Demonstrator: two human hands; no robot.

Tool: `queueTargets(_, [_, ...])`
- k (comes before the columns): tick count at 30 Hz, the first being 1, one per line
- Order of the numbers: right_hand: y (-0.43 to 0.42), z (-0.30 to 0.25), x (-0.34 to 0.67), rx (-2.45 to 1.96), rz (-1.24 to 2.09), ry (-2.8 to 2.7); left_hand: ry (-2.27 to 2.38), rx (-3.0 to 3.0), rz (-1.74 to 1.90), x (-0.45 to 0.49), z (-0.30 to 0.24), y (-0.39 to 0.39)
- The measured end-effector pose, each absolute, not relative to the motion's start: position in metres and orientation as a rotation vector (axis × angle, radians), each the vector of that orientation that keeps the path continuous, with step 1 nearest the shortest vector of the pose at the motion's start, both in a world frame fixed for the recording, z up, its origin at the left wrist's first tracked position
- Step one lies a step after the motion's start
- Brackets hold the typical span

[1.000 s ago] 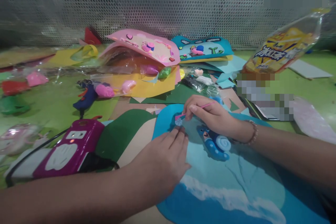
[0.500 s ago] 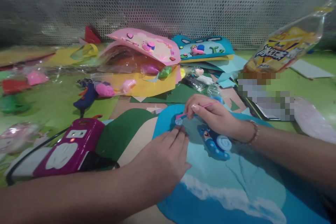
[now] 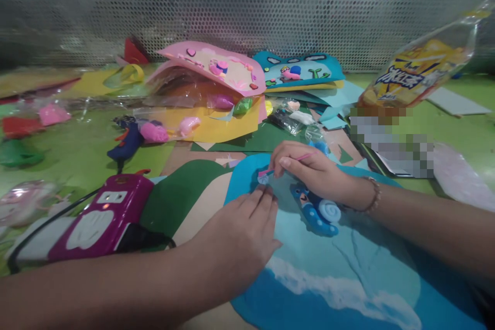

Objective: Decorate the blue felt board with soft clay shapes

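Apparent scoring of a small pale disc (image 3: 263,179), lying near the far edge of the blue card (image 3: 266,303). The right hand (image 3: 303,169) is closed round a pink tool (image 3: 307,155) (tip at the disc); the left hand (image 3: 243,232), fingers outstretched, rests beside it. Further strokes would call for light pressure.

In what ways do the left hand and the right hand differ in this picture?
The right hand grips a pink tool; the left hand reaches its fingertips to a small round piece. The right hand's fingers are curled, the left hand's stretched out. The right wrist wears a bracelet; none shows on the left. Both are over the blue card.
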State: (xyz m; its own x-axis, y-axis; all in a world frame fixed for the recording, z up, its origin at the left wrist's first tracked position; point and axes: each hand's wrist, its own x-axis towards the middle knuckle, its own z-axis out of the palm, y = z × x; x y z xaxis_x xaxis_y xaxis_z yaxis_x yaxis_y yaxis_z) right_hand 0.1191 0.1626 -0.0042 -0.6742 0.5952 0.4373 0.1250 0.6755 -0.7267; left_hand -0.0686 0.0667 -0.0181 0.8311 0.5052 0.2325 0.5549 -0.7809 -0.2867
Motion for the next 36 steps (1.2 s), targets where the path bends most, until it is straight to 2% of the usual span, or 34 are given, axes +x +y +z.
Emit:
queueTargets(24, [0.1625, -0.0036, 0.1182, -0.531, 0.828, -2.203, -0.798, -2.666, -0.202, -0.0694, -0.0197, 0.0658])
queueTargets(36, [0.1606, -0.0044, 0.118, -0.647, 1.098, -2.099, -0.784, -2.675, -0.198, -0.0693, -0.0188, 0.0659])
